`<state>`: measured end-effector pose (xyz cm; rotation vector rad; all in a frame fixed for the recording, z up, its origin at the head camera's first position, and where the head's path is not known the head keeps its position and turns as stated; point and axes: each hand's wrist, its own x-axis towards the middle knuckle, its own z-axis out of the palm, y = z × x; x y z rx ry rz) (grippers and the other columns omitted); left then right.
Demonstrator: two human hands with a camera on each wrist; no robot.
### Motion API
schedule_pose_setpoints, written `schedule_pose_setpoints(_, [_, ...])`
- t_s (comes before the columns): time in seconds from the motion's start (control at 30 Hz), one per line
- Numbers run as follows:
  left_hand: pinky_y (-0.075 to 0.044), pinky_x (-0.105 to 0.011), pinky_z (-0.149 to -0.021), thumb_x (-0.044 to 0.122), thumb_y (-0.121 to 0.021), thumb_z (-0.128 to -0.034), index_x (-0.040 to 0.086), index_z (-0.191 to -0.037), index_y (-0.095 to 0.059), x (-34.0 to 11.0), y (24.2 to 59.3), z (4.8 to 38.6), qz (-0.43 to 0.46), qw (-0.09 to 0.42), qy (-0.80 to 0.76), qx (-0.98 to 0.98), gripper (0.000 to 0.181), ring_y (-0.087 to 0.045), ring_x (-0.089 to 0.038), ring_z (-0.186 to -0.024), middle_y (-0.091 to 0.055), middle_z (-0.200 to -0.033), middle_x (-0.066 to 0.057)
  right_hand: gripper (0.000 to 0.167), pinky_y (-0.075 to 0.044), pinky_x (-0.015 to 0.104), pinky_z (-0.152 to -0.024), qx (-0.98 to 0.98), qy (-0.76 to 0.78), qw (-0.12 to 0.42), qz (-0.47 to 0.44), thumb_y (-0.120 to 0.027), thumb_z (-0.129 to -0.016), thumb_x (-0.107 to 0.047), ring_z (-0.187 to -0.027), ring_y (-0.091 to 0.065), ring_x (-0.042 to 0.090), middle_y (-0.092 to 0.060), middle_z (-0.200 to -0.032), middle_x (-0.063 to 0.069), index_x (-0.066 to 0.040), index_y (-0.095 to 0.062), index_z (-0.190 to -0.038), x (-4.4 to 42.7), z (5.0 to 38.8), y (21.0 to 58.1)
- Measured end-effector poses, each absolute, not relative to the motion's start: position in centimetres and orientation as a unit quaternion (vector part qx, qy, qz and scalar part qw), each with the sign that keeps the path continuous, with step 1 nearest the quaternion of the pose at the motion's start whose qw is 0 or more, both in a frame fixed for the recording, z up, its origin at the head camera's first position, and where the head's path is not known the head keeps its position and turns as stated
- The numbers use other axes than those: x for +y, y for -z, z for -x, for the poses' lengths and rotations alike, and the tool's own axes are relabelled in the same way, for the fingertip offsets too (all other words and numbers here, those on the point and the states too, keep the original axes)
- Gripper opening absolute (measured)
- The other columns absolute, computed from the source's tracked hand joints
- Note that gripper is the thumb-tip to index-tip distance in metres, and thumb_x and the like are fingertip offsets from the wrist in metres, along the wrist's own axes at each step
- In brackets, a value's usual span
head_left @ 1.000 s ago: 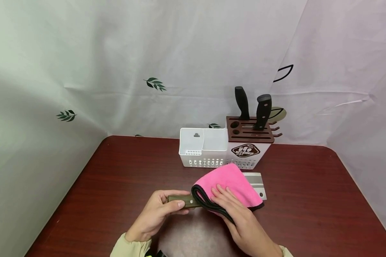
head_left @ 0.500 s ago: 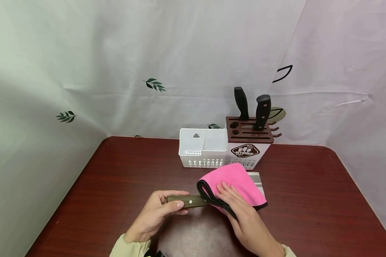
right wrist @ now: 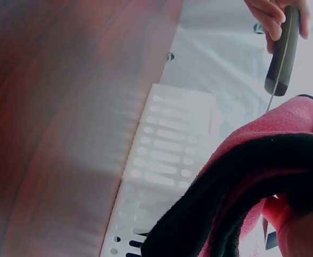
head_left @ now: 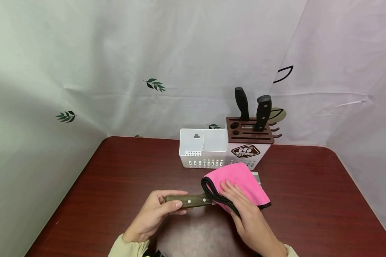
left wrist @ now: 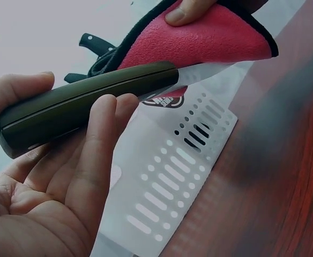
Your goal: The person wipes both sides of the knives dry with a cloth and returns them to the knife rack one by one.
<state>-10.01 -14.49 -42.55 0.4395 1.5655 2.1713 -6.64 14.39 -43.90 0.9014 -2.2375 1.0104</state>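
Note:
My left hand (head_left: 152, 214) grips the olive-green handle of a wide-bladed kitchen knife (head_left: 197, 201), thumb on the near face. The handle (left wrist: 87, 101) and the start of the blade show from below in the left wrist view. Folded over the blade is a pink cloth with black edging (head_left: 239, 182), which hides most of the metal. A small patch of blade (head_left: 256, 176) sticks out at the cloth's far right. My right hand (head_left: 247, 216) pinches the cloth round the blade, fingers on top and thumb underneath. In the right wrist view the cloth (right wrist: 277, 120) fills the lower right.
Behind the hands stands a white perforated holder (head_left: 204, 159) with a brown slotted top (head_left: 251, 137). Two black-handled knives (head_left: 263, 112) stand in its slots, and hooks stick out at its right. A dark red wooden table (head_left: 132, 167) lies below, with pale curtains (head_left: 115, 53) around.
My right hand and the cloth have slid to the right along the blade. More of the handle's right end shows, and less of the blade sticks out. The left hand has barely moved.

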Motion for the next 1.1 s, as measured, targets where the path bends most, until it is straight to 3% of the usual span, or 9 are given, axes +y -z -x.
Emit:
schedule_pose_setpoints(0.6, [-0.06,-0.035,-0.084,-0.005,-0.059,-0.0941,-0.024,-0.124,-0.055,-15.2,42.3,10.1,-0.166,0.209,-0.788,0.555,0.035,-0.073,-0.018,-0.091,-0.074,-0.106,-0.016,0.041,-0.029,0.035,-0.119,-0.848,-0.37,0.265,-0.271,-0.04,-0.109,-0.028,-0.136,-0.049,0.031,-0.058,-0.141,0.014,-0.003,-0.061,-0.134,14.8,6.6,43.8])
schedule_pose_setpoints(0.77, [-0.06,-0.035,-0.085,-0.006,-0.058,-0.0946,-0.024,-0.124,-0.055,-15.4,42.2,10.1,-0.17,0.207,-0.791,0.551,0.035,-0.072,-0.019,-0.093,-0.073,-0.109,-0.017,0.032,-0.031,0.034,-0.118,-0.849,-0.377,0.272,-0.25,-0.056,-0.102,-0.009,-0.133,-0.052,0.031,-0.061,-0.137,0.013,-0.003,-0.062,-0.133,15.0,6.7,43.8])
schedule_pose_setpoints(0.87, [-0.06,-0.036,-0.085,-0.006,-0.058,-0.0946,-0.022,-0.124,-0.056,-15.5,42.2,10.2,-0.17,0.205,-0.793,0.548,0.034,-0.073,-0.02,-0.093,-0.073,-0.109,-0.017,0.041,-0.032,0.034,-0.118,-0.853,-0.379,0.27,-0.237,-0.063,-0.092,0.006,-0.133,-0.052,0.031,-0.062,-0.136,0.012,-0.002,-0.062,-0.132,15.1,6.8,43.8])
schedule_pose_setpoints(1.1, [-0.06,-0.036,-0.084,-0.007,-0.057,-0.0948,-0.018,-0.122,-0.06,-15.7,42.2,10.3,-0.176,0.2,-0.8,0.537,0.03,-0.073,-0.019,-0.093,-0.073,-0.108,-0.016,0.044,-0.031,0.032,-0.118,-0.86,-0.384,0.27,-0.201,-0.064,-0.089,0.012,-0.132,-0.053,0.031,-0.063,-0.135,0.013,-0.001,-0.063,-0.13,15.2,6.9,43.8])
